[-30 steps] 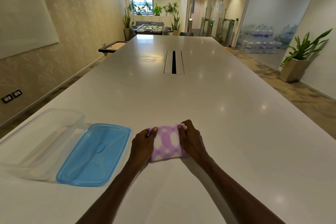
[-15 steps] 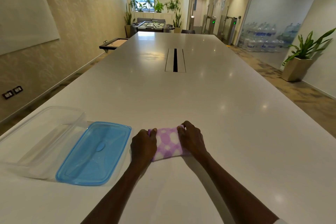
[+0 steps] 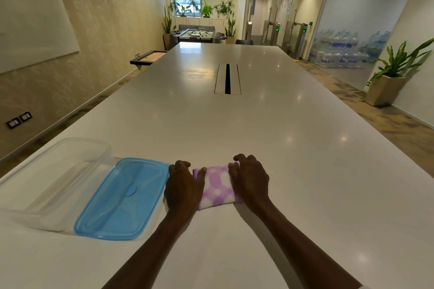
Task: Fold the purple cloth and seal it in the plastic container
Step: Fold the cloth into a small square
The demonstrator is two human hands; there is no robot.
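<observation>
The purple and white checked cloth (image 3: 217, 186) lies folded into a small pad on the white table (image 3: 270, 138), close to the near edge. My left hand (image 3: 184, 184) presses flat on its left side. My right hand (image 3: 250, 178) rests on its right side, fingers curled over the far corner. Both hands hide the cloth's outer edges. A blue lid (image 3: 122, 198) lies flat just left of my left hand. The clear plastic container (image 3: 58, 178) stands open and empty beyond the lid, at the table's left edge.
A cable slot (image 3: 227, 78) runs along the table's middle, farther away. The table's left edge drops off beside the container. A potted plant (image 3: 389, 77) stands on the floor at the right, and a foosball table (image 3: 198, 34) beyond the far end.
The cloth stays in place between both hands. My left hand has slid slightly leftward and flattened, showing a bit more cloth. The head view shifted a little.
</observation>
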